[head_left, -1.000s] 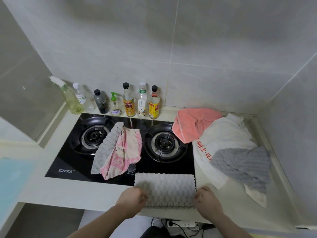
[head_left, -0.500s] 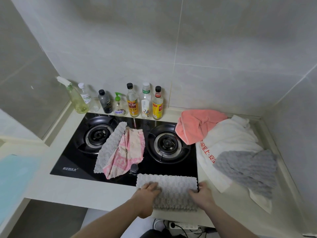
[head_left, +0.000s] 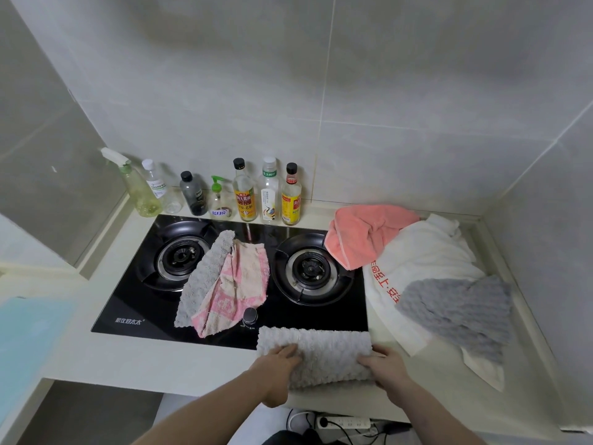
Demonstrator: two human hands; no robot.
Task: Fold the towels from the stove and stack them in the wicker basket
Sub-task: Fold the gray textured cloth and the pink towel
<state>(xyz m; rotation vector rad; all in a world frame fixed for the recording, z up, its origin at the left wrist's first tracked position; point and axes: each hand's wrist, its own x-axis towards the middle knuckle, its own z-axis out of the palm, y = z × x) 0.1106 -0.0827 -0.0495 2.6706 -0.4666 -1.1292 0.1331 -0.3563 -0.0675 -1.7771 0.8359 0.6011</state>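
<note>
A folded light grey towel (head_left: 324, 348) lies across the front edge of the black gas stove (head_left: 134, 303) and the counter. My left hand (head_left: 276, 370) holds its left end, fingers laid over the top. My right hand (head_left: 385, 367) grips its right end. In the middle of the stove, a grey towel (head_left: 205, 274) and a pink patterned towel (head_left: 237, 287) lie crumpled between the two burners. To the right on the counter are a coral towel (head_left: 362, 236), a white towel with red letters (head_left: 426, 252) and a dark grey towel (head_left: 459, 309) on top of it. No wicker basket is in view.
Several bottles (head_left: 244, 194) and a spray bottle (head_left: 138, 187) line the back wall behind the stove. A stove knob (head_left: 250, 316) sits just behind the folded towel. Tiled walls close in the counter at left and right. A light blue surface (head_left: 29, 335) lies at far left.
My left hand slid from the towel's left end onto its top and back toward the left. The towel now looks narrower at the near edge. My right hand stayed at the right end.
</note>
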